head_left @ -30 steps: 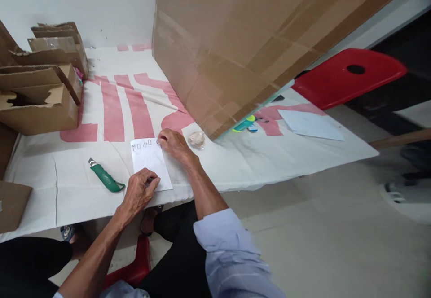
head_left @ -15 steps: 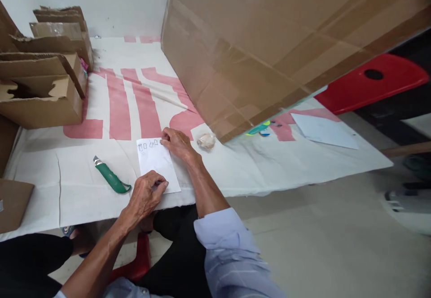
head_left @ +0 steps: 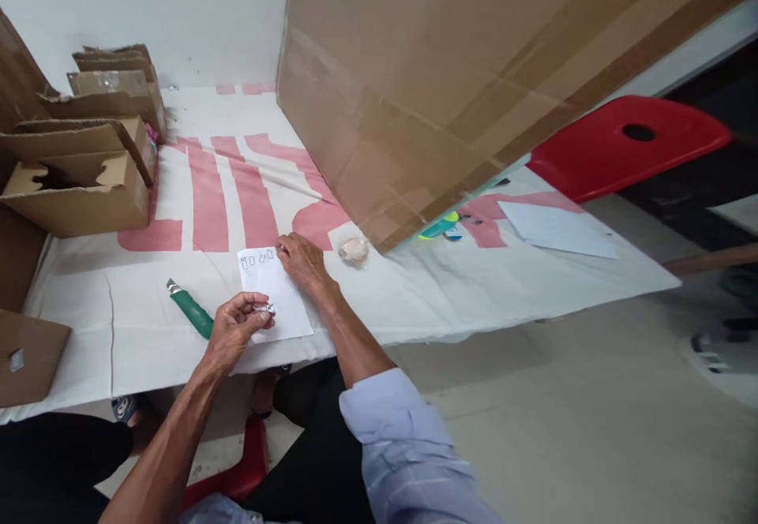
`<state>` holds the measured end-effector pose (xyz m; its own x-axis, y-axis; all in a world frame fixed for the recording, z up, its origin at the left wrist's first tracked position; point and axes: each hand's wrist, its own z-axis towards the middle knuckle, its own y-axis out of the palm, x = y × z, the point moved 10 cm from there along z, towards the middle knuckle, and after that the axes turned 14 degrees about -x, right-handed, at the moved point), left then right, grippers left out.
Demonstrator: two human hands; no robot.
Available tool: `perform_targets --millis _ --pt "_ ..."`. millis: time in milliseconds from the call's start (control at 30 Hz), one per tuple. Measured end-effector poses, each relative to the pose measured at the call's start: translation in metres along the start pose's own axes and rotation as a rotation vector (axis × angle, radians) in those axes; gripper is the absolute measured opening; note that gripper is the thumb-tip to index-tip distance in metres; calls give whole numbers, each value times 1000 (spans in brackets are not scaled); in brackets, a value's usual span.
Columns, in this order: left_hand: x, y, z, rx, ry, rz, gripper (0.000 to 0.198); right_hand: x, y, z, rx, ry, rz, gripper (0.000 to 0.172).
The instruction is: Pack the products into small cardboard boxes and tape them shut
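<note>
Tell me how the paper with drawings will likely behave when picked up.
The paper looks thin, so it would probably bend or flop if lifted by one edge. Lying flat on the wrinkled cloth, it seems unlikely to roll.

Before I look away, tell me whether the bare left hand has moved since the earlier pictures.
Yes: the bare left hand has moved leftward, toward the stationary green-handled utility knife on the white-and-pink cloth, now hiding its handle end.
</note>
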<state>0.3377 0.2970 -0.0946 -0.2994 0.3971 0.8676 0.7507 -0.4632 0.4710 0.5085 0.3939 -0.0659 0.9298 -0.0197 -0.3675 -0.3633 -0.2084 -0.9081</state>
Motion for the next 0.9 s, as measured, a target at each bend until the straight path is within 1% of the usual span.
perform_targets --millis 133,267,333,400,467,500,533,600,667,733,800,900 --pt "4 0 -4 5 32 -57 48 2 0 -2 11 16 -19 34" --pt "6 3 -5 -9 59 -114 46 8 -8 -10 106 19 52 38" --pt "8 5 -4 -10 64 -136 43 9 -15 -19 186 -4 123 37" --pt "11 7 -4 -7 67 -150 42 8 -22 -31 270 -62 239 31" --pt "15 8 -3 3 72 -160 41 5 -27 -43 297 -151 418 22" --pt "17 7 -2 10 74 -160 42 1 -26 -48 265 -200 528 21" --pt "19 7 -2 19 75 -157 42 -3 -23 -51 201 -249 640 25" --pt "22 5 -1 39 71 -136 44 -19 -13 -57 0 -337 842 36" --pt "25 1 -1 63 66 -105 47 -37 -4 -64 -205 -409 978 45" --pt "28 -2 -1 80 62 -68 49 -50 -1 -70 -338 -463 1056 48" --pt "29 -4 0 80 51 -24 49 -57 0 -72 -392 -492 1099 46" --pt "32 -4 1 69 44 26 47 -58 0 -71 -400 -499 1142 38"
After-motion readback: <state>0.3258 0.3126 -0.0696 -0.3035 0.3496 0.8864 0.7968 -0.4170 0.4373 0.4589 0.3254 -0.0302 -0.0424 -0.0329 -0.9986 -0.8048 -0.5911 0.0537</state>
